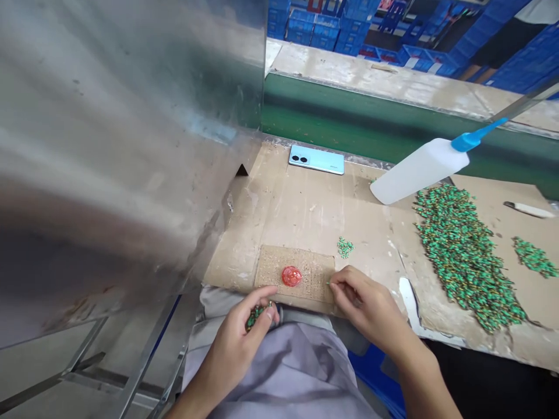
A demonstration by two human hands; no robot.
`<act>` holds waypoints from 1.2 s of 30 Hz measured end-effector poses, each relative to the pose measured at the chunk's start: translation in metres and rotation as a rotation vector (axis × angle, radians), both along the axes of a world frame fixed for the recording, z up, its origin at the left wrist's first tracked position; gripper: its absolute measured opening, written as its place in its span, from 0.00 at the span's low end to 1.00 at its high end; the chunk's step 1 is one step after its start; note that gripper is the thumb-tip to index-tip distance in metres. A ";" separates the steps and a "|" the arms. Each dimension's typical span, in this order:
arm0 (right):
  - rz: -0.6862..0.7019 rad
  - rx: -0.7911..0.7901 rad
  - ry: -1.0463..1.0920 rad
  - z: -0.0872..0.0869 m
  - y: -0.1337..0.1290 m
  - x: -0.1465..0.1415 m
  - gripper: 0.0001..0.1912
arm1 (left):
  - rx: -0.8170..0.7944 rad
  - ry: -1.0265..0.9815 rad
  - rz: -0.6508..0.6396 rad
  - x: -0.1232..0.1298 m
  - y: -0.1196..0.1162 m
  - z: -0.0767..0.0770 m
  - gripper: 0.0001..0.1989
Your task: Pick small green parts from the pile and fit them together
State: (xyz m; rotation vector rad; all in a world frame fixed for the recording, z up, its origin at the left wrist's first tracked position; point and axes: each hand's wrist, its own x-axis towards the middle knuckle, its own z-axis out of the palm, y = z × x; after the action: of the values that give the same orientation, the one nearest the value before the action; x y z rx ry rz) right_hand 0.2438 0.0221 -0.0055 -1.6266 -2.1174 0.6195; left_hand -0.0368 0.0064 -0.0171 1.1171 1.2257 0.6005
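Observation:
My left hand [244, 331] is curled around a cluster of small green pieces [253, 316], at the near left of a brown perforated board [317, 276]. A round, shiny red object [291, 276] rests on the board. At the board's right edge, my right hand [364, 299] pinches one tiny green piece [329, 283] between thumb and forefinger. A few small green pieces [345, 248] lie just beyond the board. Farther right is a large pile of green and gold pieces [467, 256].
A white bottle with a blue nozzle [419, 169] leans at the back right. A light blue phone [317, 159] lies at the back. A metal panel [131, 145] stands on the left. A smaller green pile [535, 256] and a white-handled tool [529, 209] are at far right.

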 end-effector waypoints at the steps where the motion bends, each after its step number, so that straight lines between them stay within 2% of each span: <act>1: 0.002 0.000 -0.002 -0.004 -0.002 0.000 0.07 | 0.000 -0.004 -0.003 0.001 0.000 -0.001 0.21; 4: -0.007 0.009 0.000 -0.010 -0.007 -0.003 0.07 | 0.004 0.003 0.003 0.004 -0.001 -0.004 0.21; 16: -0.061 0.078 0.019 -0.017 -0.004 -0.008 0.07 | 0.013 0.023 0.036 0.007 0.000 -0.002 0.21; 19: -0.076 0.094 0.052 -0.016 -0.004 -0.007 0.06 | -0.022 -0.037 0.064 0.007 -0.001 0.001 0.19; 22: -0.106 0.130 0.107 -0.012 -0.006 -0.007 0.06 | -0.098 -0.193 0.127 0.008 -0.002 0.007 0.13; 25: -0.119 0.171 0.206 -0.007 -0.010 -0.014 0.05 | -0.179 -0.361 0.226 0.013 0.000 0.014 0.12; 29: -0.093 0.163 0.431 0.002 -0.020 -0.036 0.05 | -0.211 -0.506 0.338 0.022 0.005 0.021 0.17; 33: -0.024 0.040 0.636 0.009 -0.028 -0.062 0.05 | -0.172 -0.473 0.344 0.024 0.002 0.019 0.18; 36: 0.005 -0.046 0.739 0.013 -0.028 -0.075 0.04 | -0.077 -0.393 0.308 0.019 -0.002 0.017 0.14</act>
State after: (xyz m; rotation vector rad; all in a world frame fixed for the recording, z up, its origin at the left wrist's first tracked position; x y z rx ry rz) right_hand 0.1686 -0.0063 0.0075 -1.1517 -1.5615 1.0760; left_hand -0.0175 0.0043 0.0004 0.7050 1.0712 0.9492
